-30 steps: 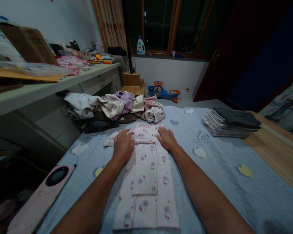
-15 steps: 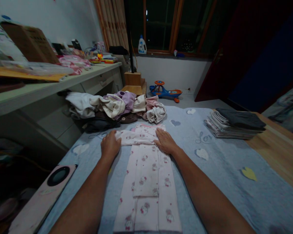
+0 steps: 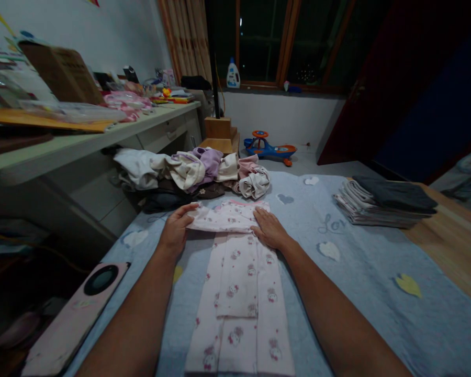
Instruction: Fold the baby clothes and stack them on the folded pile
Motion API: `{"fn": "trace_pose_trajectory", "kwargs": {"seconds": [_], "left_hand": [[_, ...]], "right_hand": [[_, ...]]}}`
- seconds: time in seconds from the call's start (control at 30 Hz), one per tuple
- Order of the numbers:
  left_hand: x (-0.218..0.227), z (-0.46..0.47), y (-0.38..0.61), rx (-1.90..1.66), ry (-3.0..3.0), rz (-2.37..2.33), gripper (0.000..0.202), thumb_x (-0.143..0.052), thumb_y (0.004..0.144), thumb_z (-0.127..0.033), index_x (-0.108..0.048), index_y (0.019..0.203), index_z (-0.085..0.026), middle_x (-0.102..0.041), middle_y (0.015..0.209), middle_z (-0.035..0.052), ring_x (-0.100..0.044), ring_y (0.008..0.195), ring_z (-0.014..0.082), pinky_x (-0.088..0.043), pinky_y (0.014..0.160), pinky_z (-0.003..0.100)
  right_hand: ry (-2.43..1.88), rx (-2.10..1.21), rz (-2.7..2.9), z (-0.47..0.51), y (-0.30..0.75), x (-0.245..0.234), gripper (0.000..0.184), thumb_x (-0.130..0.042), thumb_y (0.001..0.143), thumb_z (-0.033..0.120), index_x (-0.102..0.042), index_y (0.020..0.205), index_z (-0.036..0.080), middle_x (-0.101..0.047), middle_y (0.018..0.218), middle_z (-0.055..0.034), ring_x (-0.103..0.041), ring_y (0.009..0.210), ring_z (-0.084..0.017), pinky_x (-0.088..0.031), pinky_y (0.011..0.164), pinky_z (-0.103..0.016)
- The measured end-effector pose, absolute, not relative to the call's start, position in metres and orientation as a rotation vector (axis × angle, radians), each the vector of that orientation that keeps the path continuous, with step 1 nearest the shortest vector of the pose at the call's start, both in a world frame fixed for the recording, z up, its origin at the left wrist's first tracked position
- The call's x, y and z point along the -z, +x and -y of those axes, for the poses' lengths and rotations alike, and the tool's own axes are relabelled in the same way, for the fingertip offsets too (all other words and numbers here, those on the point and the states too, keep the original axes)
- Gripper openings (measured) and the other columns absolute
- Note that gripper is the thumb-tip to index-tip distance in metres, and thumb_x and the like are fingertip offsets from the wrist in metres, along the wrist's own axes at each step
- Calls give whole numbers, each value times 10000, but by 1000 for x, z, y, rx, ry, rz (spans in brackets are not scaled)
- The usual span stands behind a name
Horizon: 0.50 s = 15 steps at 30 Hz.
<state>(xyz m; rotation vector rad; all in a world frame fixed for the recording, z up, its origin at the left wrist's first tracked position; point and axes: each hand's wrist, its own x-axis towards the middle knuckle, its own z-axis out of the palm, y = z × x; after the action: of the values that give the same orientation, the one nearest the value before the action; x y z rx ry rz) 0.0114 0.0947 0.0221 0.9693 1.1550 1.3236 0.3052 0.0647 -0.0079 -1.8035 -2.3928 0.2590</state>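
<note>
A white children's shirt (image 3: 239, 293) with small pink cat-face prints lies lengthwise on a pale blue bedcover (image 3: 314, 293), its sides and one sleeve folded inward. My left hand (image 3: 175, 228) pinches the cuff end of the other sleeve (image 3: 208, 217), which is lifted slightly off the bedcover and stretched leftward. Lying flat, my right hand (image 3: 270, 228) presses on the shirt's right edge near the collar, fingers stretched out. The pink collar (image 3: 243, 202) shows at the far end of the shirt.
Crumpled clothes (image 3: 196, 170) form a heap beyond the shirt. Folded clothes (image 3: 380, 204) are stacked at the right. A cluttered desk (image 3: 149, 123) runs along the left, and a pink panel with a dark round spot (image 3: 78, 309) stands at the bed's left edge. A ride-on toy (image 3: 270, 149) sits on the floor.
My left hand has raised the sleeve's cuff end off the bedcover. My right hand keeps its place on the shirt. The whole view has shifted slightly.
</note>
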Motion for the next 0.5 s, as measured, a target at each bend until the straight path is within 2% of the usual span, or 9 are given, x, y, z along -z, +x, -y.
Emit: {"fn": "trace_pose_trajectory", "kwargs": {"seconds": [0.17,0.3,0.4,0.5], "left_hand": [[-15,-100,3,-1421,895,-1333,434,-622,496,-224,-709,910,-126,-664,701,5,-548,550,116,-402,502,203],[-12,-103,1,-1506,885,-1446,380,-659,511,-223,-687,879,-133,-644,689,-7,-569,563,115,-446,527,210],[-13,-103,1,-1534,883,-1444,500,-708,500,-190,-655,995,-153,-618,678,-38,-565,537,102,-444,504,194],[-15,-101,0,-1408,868,-1404,619,-751,467,-170,-623,1072,-159,-630,697,-36,-572,509,108,-434,462,194]], "right_hand": [[-1791,-266,2385,-65,306,9,700,-430,962,479,-311,1516,68,-225,1608,-183,-194,1489,-276,-167,1194,-415],[-1784,-256,2381,-65,307,12,727,-437,955,524,-314,1517,80,-216,1609,-188,-190,1489,-283,-173,1192,-430],[-1766,-260,2337,-67,308,16,666,-430,969,476,-343,1506,92,-244,1603,-178,-207,1486,-273,-174,1195,-432],[-1686,-275,2238,-71,311,23,565,-414,974,367,-407,1468,93,-347,1561,-172,-296,1453,-250,-224,1185,-418]]}}
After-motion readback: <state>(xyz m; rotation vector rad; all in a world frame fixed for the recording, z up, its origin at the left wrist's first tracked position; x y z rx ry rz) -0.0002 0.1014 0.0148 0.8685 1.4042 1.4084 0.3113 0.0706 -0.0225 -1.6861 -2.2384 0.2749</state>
